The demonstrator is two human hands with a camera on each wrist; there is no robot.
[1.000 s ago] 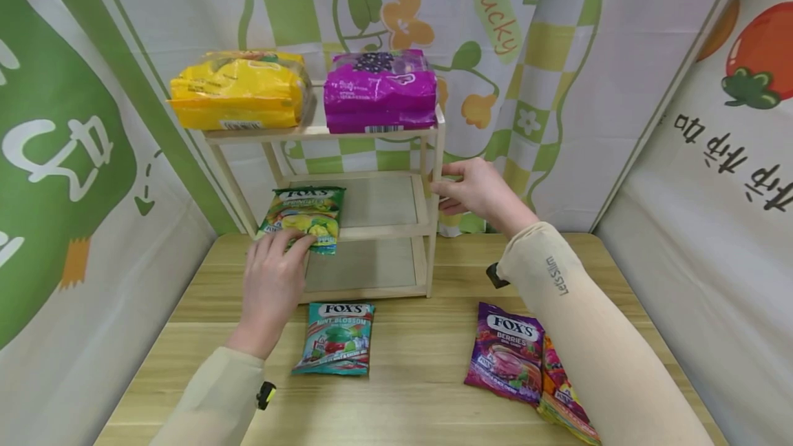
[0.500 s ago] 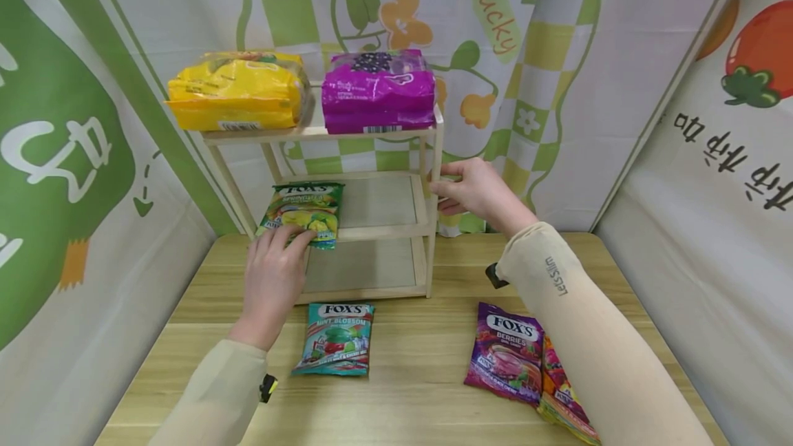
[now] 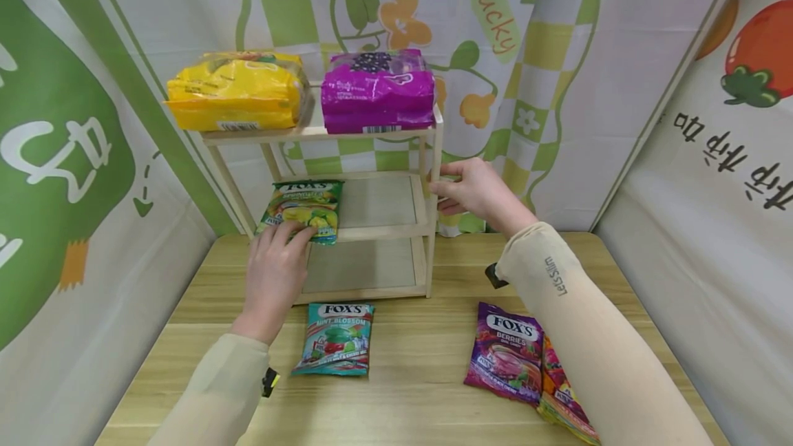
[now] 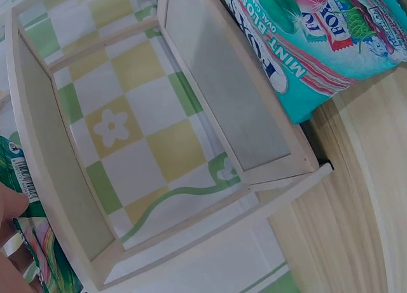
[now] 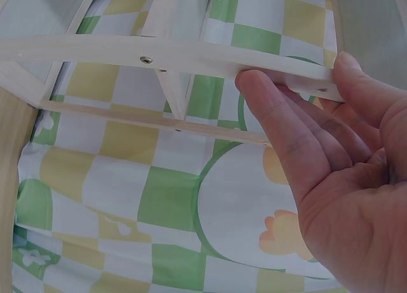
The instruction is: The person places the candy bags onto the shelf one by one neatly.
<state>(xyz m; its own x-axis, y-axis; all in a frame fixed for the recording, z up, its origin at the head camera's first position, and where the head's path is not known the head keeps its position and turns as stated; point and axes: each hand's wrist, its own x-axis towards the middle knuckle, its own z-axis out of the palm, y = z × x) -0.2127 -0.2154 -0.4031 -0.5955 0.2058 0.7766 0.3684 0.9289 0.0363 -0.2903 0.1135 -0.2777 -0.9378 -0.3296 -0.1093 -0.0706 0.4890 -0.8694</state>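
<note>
My left hand (image 3: 277, 274) grips the lower edge of a green Fox's candy bag (image 3: 303, 208), which lies on the left part of the middle tier of a small wooden shelf (image 3: 384, 232). In the left wrist view only fingertips (image 4: 9, 210) and part of the green bag (image 4: 48, 255) show at the left edge. With thumb and fingers, my right hand (image 3: 477, 191) holds the shelf's right front post (image 5: 210, 54), below the top tier. A teal Mint Blossom candy bag (image 3: 337, 339) lies on the table just in front of the shelf.
On the top tier sit a yellow bag (image 3: 235, 91) and a magenta bag (image 3: 379, 91). A purple Berries candy bag (image 3: 504, 356) lies at the table's right, beside an orange bag (image 3: 560, 394) partly hidden by my right forearm. Patterned curtains (image 3: 526, 122) hang behind and at both sides.
The green candy bag and my left hand have moved slightly farther back onto the middle tier. My right hand stays on the post.
</note>
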